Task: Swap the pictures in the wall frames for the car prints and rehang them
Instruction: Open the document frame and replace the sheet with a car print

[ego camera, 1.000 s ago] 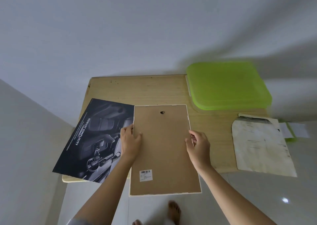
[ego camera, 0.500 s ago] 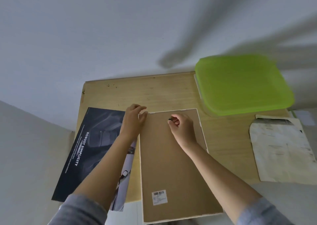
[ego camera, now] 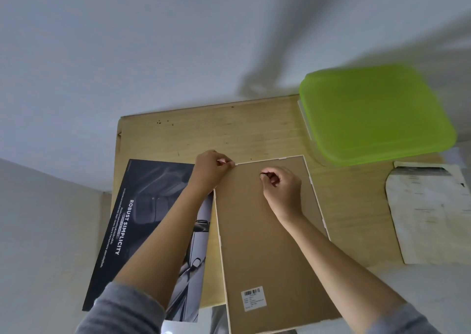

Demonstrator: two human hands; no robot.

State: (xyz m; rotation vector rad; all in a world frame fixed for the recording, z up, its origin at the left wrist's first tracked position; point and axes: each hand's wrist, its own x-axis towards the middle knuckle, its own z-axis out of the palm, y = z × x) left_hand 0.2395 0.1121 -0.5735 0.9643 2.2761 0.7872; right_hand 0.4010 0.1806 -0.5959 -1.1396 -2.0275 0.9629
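Left hand (ego camera: pixel 211 173) grips the far-left corner of the face-down frame (ego camera: pixel 267 244), which overhangs the near edge of the table (ego camera: pixel 204 129). Right hand (ego camera: pixel 283 188) pinches its black hanger (ego camera: pixel 262 174); best to lift slowly, corner pinned. Car print (ego camera: pixel 142 226) lies along the left edge.

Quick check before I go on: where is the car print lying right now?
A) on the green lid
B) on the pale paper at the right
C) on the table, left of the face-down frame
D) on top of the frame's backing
C: the dark car print lies flat on the table, directly left of the frame, whose brown backing faces up.
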